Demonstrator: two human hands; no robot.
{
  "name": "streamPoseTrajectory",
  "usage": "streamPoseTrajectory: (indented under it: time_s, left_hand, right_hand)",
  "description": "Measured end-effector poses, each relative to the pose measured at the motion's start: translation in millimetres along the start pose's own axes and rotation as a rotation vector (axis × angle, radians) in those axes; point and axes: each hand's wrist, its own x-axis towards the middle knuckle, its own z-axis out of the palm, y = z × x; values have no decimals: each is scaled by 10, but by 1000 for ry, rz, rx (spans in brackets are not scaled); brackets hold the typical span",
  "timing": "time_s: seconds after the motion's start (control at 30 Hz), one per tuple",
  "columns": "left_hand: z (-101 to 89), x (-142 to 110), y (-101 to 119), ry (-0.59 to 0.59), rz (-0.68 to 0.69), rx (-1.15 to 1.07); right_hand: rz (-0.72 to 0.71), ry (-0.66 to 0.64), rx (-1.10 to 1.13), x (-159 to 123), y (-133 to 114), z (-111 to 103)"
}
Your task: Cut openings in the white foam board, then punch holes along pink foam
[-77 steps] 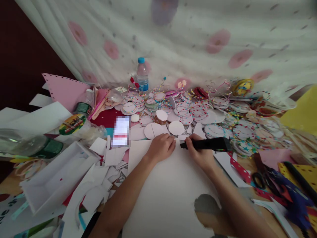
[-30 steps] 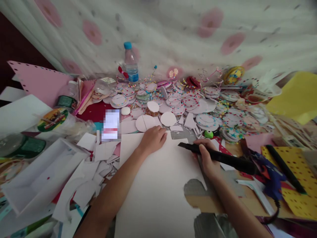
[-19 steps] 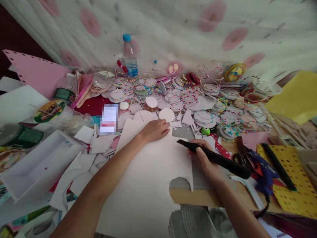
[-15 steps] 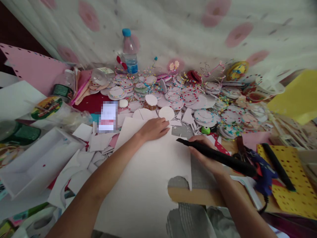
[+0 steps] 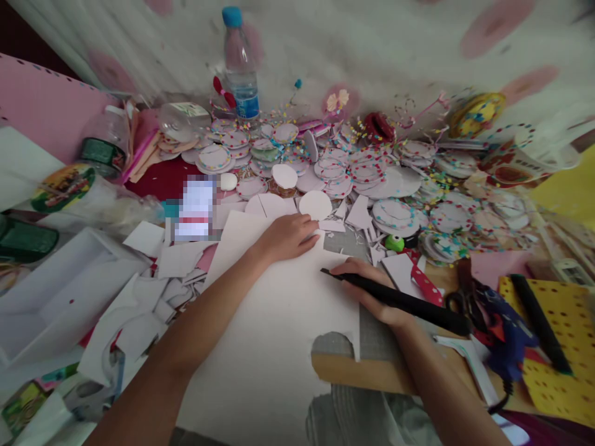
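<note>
My left hand [image 5: 289, 238] lies flat on the upper part of a large white board [image 5: 260, 328], fingers stretched out toward the right. Two round notches are cut into the board's lower right edge. In my right hand [image 5: 369, 288] is a long black craft knife [image 5: 400, 300], gripped like a pen. Its dark tip points left, over the board's upper right part; whether it touches the surface I cannot tell. Just beyond my left fingers lies a white disc [image 5: 315, 204], with small white scraps [image 5: 332, 225] beside it. A grey mat [image 5: 381, 328] shows under the board's right side.
Stacks of white discs trimmed with beads [image 5: 395, 215] crowd the back, below a water bottle [image 5: 242, 74]. A phone [image 5: 194, 209] and white box [image 5: 60, 297] stand left. Scissors [image 5: 458, 297], a blue glue gun [image 5: 509, 337] and a yellow dotted sheet [image 5: 558, 322] lie right.
My right hand has moved slightly left with the craft knife, bringing its tip farther in over the board. My left hand stays on the board. The camera view has shifted a little.
</note>
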Motion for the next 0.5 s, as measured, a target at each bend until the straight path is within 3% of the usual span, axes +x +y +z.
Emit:
streamPoseTrajectory:
  time_s: [0.5]
  left_hand:
    - [-2, 7, -21, 10, 2, -41]
  right_hand:
    - [-15, -50, -2, 48, 5, -34]
